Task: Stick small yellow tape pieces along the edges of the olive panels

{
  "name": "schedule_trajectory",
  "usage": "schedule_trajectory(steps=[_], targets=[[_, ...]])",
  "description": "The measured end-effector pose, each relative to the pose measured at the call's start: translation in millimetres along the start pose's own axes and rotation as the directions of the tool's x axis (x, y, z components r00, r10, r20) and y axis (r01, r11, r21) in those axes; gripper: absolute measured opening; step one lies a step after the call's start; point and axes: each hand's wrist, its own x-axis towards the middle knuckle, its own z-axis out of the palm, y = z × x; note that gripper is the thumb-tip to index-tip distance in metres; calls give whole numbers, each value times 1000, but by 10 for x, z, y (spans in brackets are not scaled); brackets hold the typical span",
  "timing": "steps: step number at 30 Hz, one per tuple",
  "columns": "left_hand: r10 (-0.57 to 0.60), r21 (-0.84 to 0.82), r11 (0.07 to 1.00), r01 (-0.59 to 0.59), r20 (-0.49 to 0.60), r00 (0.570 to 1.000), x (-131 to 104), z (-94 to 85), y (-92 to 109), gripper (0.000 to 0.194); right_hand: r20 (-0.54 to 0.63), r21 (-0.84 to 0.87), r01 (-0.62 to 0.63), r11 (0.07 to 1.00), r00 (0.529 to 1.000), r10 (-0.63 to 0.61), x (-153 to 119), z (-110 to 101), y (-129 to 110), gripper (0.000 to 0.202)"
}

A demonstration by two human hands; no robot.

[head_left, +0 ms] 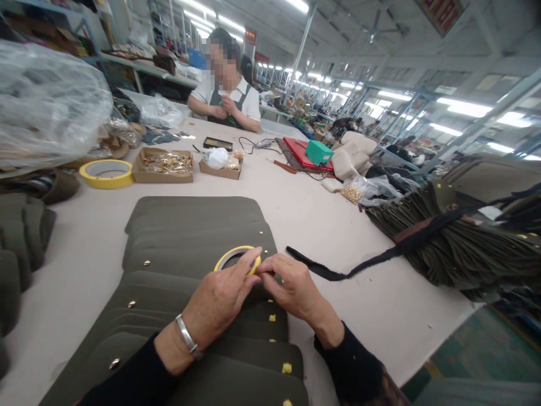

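My left hand (pixel 224 296) is wrapped around a roll of yellow tape (pixel 228 253), with my thumb and fingers closed on it. My right hand (pixel 298 285) is just beside it, its finger and thumb pinched shut at the edge of the roll. I cannot tell if a bit of tape is caught between those fingertips. The roll is tilted in my grip, above a long row of dark green pieces (pixel 190 225) that lie one over the next on the pale table (pixel 329 220). Shiny gold studs (pixel 146 263) stick up near their left side, and little yellow bits (pixel 287 368) sit along their right side. A silver bracelet (pixel 186 332) is on my left wrist. To the right of my hands lies a black strip (pixel 315 268), which runs up over a big pile of green pieces (pixel 443 254). Past the row I see a fatter yellow roll (pixel 106 181), touching a box of gold bits (pixel 163 177). Across the table, a person (pixel 250 110) has both hands up close together
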Motion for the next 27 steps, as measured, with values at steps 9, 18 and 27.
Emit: schedule_trajectory(steps=[9, 18, 27], targets=[[-52, -26, 998, 55, 111, 992, 22, -70, -8, 19, -93, -140, 3, 990, 996, -16, -28, 106, 31, 18], [39, 81, 996, -40, 14, 999, -12, -25, 46, 25, -4, 401, -621, 674, 734, 679, 62, 203, 123, 8], [-171, 336, 940, 57, 320, 932, 30, 16, 59, 14, 143, 336, -709, 621, 690, 710, 135, 92, 562, 19]])
